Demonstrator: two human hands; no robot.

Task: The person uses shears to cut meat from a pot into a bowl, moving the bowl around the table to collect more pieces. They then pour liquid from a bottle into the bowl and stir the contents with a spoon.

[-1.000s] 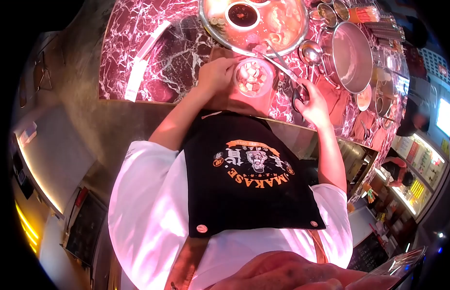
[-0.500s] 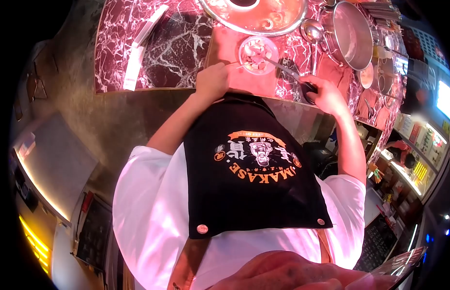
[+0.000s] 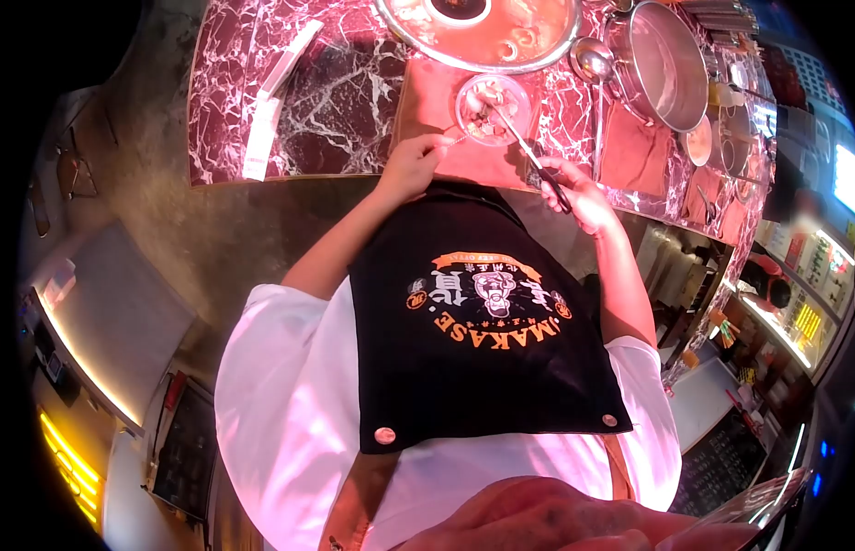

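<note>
A small round bowl (image 3: 523,118) with pale, chunky pieces of food (image 3: 487,99) stands on a reddish cloth near the counter's front edge. My right hand (image 3: 582,195) is wrapped round the dark handles of a pair of scissors (image 3: 524,147), whose metal blades reach down into the bowl among the pieces. Left of the bowl, my left hand (image 3: 416,165) pinches a thin skewer (image 3: 457,140) that points toward the bowl's rim. Whether the skewer's tip touches food is too small to tell.
Behind the bowl stands a large round metal pan (image 3: 538,60) with reddish liquid. A ladle (image 3: 592,61) and a deep steel pot (image 3: 698,101) are to its right. A long white strip (image 3: 264,138) lies on the marbled counter (image 3: 340,101) at left.
My right hand has moved left and slightly down, and the scissors now stand steeper over the bowl. My left hand has shifted slightly down, still pinching the skewer.
</note>
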